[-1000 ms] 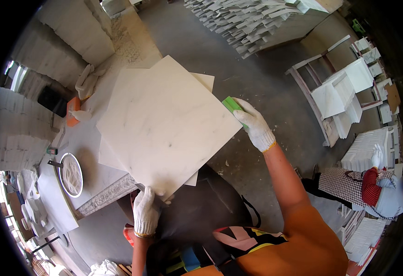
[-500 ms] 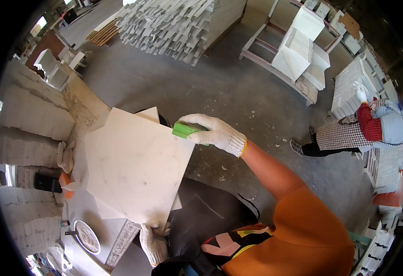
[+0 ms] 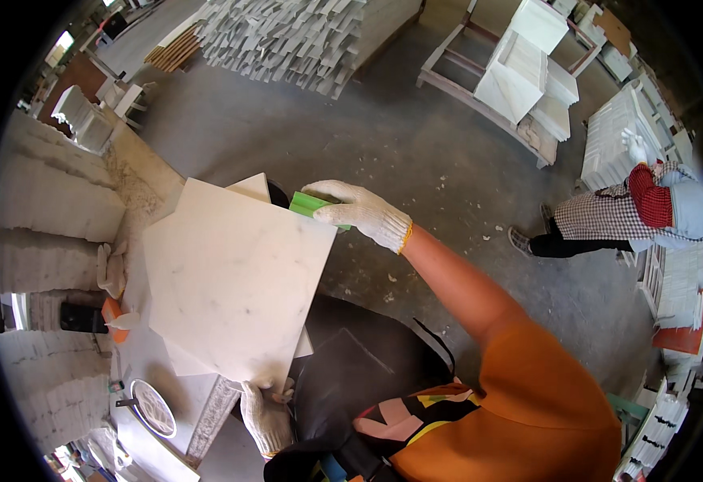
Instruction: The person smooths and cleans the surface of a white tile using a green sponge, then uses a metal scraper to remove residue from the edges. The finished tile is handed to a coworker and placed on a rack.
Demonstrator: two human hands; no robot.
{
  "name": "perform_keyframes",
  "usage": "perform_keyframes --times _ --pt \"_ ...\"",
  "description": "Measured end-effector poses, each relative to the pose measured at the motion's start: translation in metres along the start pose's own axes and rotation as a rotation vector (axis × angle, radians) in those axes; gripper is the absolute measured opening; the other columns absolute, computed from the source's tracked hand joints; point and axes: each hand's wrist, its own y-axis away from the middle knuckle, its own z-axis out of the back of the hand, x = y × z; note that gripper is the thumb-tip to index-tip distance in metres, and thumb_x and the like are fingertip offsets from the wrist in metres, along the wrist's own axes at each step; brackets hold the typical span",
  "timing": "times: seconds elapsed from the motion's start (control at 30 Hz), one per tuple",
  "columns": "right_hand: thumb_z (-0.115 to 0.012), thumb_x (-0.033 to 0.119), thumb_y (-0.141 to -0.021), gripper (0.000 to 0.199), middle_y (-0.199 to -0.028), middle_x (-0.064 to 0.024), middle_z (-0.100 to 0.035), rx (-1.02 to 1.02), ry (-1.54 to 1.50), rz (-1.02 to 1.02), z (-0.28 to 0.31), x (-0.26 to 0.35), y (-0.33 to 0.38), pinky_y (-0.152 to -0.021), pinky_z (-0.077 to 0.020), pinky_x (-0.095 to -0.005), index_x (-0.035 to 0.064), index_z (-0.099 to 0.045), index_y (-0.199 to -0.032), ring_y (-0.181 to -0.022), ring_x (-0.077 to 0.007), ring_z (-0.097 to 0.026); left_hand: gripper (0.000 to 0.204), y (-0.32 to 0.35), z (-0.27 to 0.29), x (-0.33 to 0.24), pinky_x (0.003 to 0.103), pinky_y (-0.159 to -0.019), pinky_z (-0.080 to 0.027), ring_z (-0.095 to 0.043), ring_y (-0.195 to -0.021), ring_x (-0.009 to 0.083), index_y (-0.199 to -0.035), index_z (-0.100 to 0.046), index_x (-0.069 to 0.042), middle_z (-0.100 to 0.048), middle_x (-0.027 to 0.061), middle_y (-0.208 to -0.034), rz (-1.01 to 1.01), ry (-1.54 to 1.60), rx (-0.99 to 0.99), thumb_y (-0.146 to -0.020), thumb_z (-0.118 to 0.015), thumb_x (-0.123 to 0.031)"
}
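Hazards at a pale marble tile [image 3: 239, 277], taken as the centre of the dial. The tile lies skewed upon a second slab [image 3: 252, 188], whose corners show beyond it at 12, between 4 and 5, and at 7 o'clock; the table [image 3: 139, 355] shows on the 8 o'clock side. The gloved right hand [image 3: 359, 213], at 2 o'clock, is closed round a green block [image 3: 306, 204], which sits at the tile's edge near a corner. The gloved left hand [image 3: 265, 419] is at 6 o'clock, by the lower edge; whether its fingers grip the tile or merely rest there cannot be told, since the tips are partly hidden. The chief risk is judged to be slipping: the tile overlaps its support unevenly, and a push from 2 o'clock, poorly countered at 6, could turn or slide it. Its 3 to 5 o'clock side appears to jut past the table toward the dark apron [image 3: 351, 345] and the floor [image 3: 416, 145], so a hard downward press there might tip it. A tilted block could chip the corner or skid off the edge, carrying the hand against the stone.
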Motion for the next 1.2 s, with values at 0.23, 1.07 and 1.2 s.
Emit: perform_keyframes --times 0.23,1.07,1.2 --pt "-0.072 0.025 -0.086 0.060 -0.130 -0.0090 -0.062 -0.007 0.034 -0.024 -0.006 0.032 0.019 -0.095 -0.0479 -0.0297 0.0038 -0.056 -0.139 -0.117 -0.0154 -0.057 0.045 0.003 0.001 -0.003 0.036 -0.069 -0.050 -0.055 -0.072 0.0210 -0.093 -0.060 -0.003 -0.061 0.0099 -0.092 -0.019 -0.013 0.062 -0.098 -0.063 -0.047" --pt "-0.073 0.019 -0.086 0.085 -0.147 -0.0140 -0.046 -0.461 -0.036 0.210 -0.027 -0.017 0.060 -0.098 -0.0479 -0.0333 0.0041 -0.028 -0.157 -0.124 -0.0193 -0.052 0.042 0.006 0.004 -0.009 0.038 -0.074 -0.051 -0.063 -0.085 0.0295 -0.096 -0.062 -0.002 -0.063 0.0121 -0.099 0.047 -0.015 0.040 -0.101 -0.057 -0.043" --pt "-0.080 0.009 -0.080 0.081 -0.143 -0.0153 -0.049 -0.618 0.480 0.451 -0.046 -0.042 0.055 -0.101 -0.0484 -0.0340 0.0053 -0.041 -0.151 -0.126 -0.0242 -0.053 0.043 0.006 0.004 -0.010 0.037 -0.073 -0.051 -0.063 -0.085 0.0291 -0.096 -0.062 -0.002 -0.064 0.0121 -0.098 0.056 -0.033 0.030 -0.102 -0.056 -0.044"
